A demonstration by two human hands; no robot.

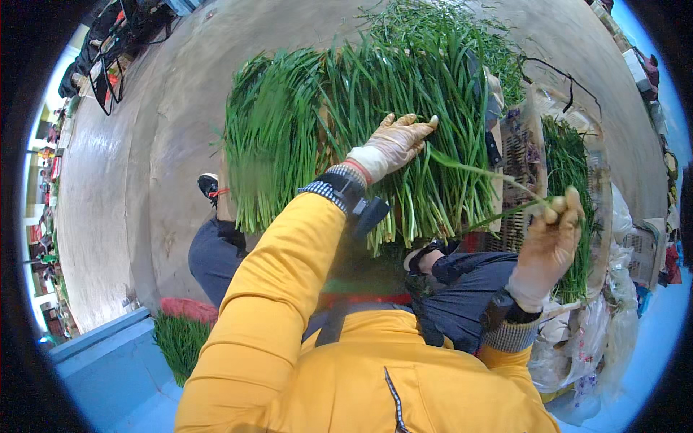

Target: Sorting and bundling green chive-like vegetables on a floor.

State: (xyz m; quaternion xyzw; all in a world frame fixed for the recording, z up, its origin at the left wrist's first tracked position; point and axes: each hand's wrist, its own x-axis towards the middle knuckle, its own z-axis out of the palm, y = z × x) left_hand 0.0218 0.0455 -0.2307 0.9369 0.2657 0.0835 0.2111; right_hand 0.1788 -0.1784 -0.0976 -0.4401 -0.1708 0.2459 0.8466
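A thick layer of Chinese chives (276, 135) lies across a low wooden board before me, leaf tips pointing away and pale stalk ends towards me. My left hand (398, 142), in a soiled white glove, rests palm down on the right-hand part of the chives, fingers spread. To the right of the board my right hand (549, 238), gloved as well, pinches a few loose chive leaves (487, 172) between thumb and fingertips. Those leaves stretch back towards the pile. Along the board's right edge lies a knife with a black handle (493, 150), its blade partly covered by leaves.
A woven basket (517, 162) stands at the right, with more chives (566, 157) beside it. Loose trimmings (444, 27) heap on the floor beyond the board. Clear plastic bags (587, 330) sit at lower right. Another chive bundle (181, 341) is at lower left, near a blue ledge (108, 346).
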